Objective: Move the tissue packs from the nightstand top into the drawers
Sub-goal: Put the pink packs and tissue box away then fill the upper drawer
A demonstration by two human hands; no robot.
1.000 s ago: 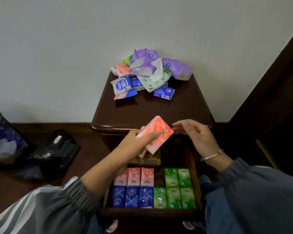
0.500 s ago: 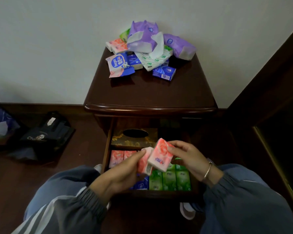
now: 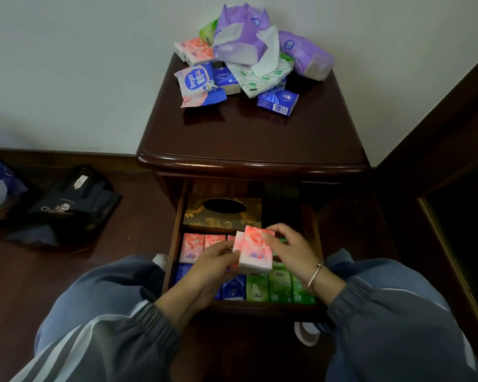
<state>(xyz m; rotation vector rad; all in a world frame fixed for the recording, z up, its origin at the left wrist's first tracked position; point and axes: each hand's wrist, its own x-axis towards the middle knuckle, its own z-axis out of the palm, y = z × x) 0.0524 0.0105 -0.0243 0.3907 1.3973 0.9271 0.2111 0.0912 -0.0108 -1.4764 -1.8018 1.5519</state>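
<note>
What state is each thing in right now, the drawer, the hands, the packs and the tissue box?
Drawer: open, rows of packs inside.
Pink packs: held over the drawer.
Left hand: gripping the pink packs.
Right hand: gripping the pink packs.
Pile: heaped on the nightstand.
Purple pack: torn open.
Tissue box: inside the drawer.

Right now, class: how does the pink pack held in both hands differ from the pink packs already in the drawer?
The held pink pack is raised and tilted over the drawer; the stored pink packs lie flat in a row. The held one is gripped by the left hand and right hand; the stored ones are untouched. Both share a pink rose print.
</note>
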